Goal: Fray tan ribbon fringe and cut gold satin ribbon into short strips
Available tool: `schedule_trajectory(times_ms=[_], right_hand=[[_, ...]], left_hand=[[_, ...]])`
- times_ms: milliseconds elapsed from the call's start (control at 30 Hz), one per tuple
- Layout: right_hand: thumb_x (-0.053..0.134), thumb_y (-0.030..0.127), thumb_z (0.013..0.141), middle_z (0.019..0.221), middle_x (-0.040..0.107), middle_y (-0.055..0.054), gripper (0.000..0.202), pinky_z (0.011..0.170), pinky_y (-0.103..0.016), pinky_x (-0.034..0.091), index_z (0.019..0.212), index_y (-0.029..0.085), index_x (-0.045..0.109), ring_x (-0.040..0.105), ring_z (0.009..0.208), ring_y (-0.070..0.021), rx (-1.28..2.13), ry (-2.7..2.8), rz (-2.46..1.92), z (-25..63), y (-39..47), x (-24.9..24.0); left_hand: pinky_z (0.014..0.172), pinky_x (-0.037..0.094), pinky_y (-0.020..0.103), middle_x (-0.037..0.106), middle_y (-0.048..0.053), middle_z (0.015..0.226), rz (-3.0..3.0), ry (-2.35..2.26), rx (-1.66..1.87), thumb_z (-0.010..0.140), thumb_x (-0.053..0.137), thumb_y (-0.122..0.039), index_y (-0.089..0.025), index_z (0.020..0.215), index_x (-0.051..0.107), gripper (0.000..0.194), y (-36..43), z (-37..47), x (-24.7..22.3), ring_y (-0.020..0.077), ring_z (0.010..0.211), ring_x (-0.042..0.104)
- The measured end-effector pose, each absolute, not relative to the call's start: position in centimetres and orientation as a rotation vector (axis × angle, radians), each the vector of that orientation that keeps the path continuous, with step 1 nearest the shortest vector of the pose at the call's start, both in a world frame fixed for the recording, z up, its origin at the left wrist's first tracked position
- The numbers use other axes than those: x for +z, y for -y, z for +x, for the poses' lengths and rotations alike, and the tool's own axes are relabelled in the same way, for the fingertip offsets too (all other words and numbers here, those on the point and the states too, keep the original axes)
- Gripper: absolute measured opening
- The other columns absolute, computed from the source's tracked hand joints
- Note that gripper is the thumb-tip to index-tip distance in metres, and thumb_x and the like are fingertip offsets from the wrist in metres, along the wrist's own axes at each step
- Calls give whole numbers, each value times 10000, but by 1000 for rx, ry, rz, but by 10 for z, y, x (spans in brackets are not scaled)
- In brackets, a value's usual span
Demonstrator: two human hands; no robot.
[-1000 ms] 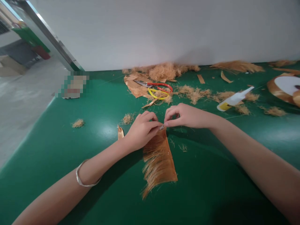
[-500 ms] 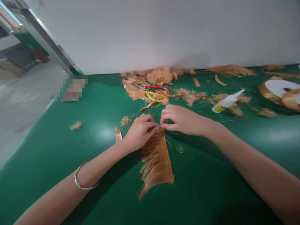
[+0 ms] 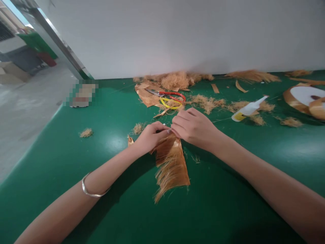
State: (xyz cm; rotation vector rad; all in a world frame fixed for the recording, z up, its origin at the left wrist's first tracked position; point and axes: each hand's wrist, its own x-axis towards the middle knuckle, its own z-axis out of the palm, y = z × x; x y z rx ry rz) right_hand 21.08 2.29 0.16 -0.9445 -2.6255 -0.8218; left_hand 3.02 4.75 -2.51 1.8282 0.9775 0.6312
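Note:
A copper-brown strip of fringed ribbon hangs down over the green table, its left edge frayed into loose threads. At its top edge my left hand pinches it between thumb and fingers. My right hand is closed at the same top edge, close against the left fingertips. Its fingers hide what exactly they grip. A small twisted piece of shiny ribbon lies just left of my left hand. Scissors with one red and one yellow handle rest beyond my hands.
A white glue bottle lies on its side at the right, near a ribbon roll. Fluffy brown fibre scraps line the wall. A blurred-out object sits near the left edge of the green table.
My right hand has turned so its back faces up, with fingers curled over the ribbon's top edge. The fringed ribbon's lower end has risen a little.

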Motion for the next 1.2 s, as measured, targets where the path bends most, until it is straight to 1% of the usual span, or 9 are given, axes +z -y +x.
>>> schedule_trajectory(times_ms=[67, 167, 333, 433, 600, 733, 867, 1000, 1200], right_hand=[[362, 90, 898, 666, 550, -41, 335, 620, -319, 245, 665, 156, 594, 425, 715, -176, -900, 2594, -900, 209, -22, 2], [356, 98, 909, 652, 548, -32, 352, 628, -325, 237, 657, 168, 591, 424, 708, -171, -952, 2547, -879, 207, -20, 2], [369, 129, 919, 654, 565, -27, 337, 636, -329, 241, 687, 177, 609, 433, 704, -166, -910, 2535, -920, 206, -18, -2], [389, 172, 921, 680, 593, -33, 317, 648, -330, 267, 708, 179, 623, 450, 740, -175, -745, 2531, -997, 208, -21, -5], [475, 293, 892, 805, 635, -45, 234, 726, -334, 354, 796, 185, 659, 458, 814, -194, -238, 2385, -1127, 218, -27, 1], [517, 300, 863, 856, 626, -56, 207, 790, -369, 376, 776, 203, 678, 454, 845, -214, 32, 2376, -1242, 226, -31, 5], [513, 318, 855, 883, 624, -72, 238, 780, -392, 374, 751, 206, 696, 458, 888, -236, 246, 2443, -1254, 229, -35, 1], [508, 338, 852, 903, 626, -67, 253, 784, -389, 359, 750, 208, 700, 454, 903, -233, 359, 2484, -1255, 229, -36, 1], [490, 360, 865, 948, 617, -74, 274, 793, -394, 332, 788, 207, 705, 453, 940, -240, 344, 2606, -1284, 231, -35, 9]], left_hand=[[755, 402, 279, 593, 14, 768, 1711, -997, 643, 774, 575, -283, -171, 781, 694, 164, -46, 31, -25, 143, 774, 539], [741, 407, 274, 620, 5, 742, 1495, -1012, 644, 749, 585, -263, -157, 761, 680, 143, -43, 33, -23, 133, 737, 545], [726, 406, 276, 636, 5, 717, 1371, -1037, 692, 741, 598, -272, -140, 760, 675, 154, -43, 36, -22, 131, 715, 552], [757, 407, 284, 636, 19, 783, 1522, -1083, 723, 768, 589, -270, -149, 779, 680, 152, -45, 35, -24, 139, 765, 556], [787, 406, 313, 574, 30, 799, 1967, -1099, 709, 837, 533, -264, -184, 865, 695, 183, -45, 32, -29, 154, 807, 535], [784, 407, 337, 567, 40, 814, 2236, -1109, 705, 865, 500, -236, -191, 901, 686, 195, -43, 32, -34, 175, 845, 514], [756, 396, 333, 581, 47, 847, 2460, -1113, 712, 874, 490, -211, -189, 939, 678, 200, -40, 34, -36, 187, 856, 498], [756, 376, 331, 589, 52, 884, 2601, -1126, 672, 885, 476, -217, -185, 947, 672, 208, -36, 35, -33, 194, 883, 488], [743, 350, 332, 589, 54, 894, 2744, -1117, 667, 911, 434, -289, -191, 945, 669, 258, -33, 36, -32, 201, 906, 488]])
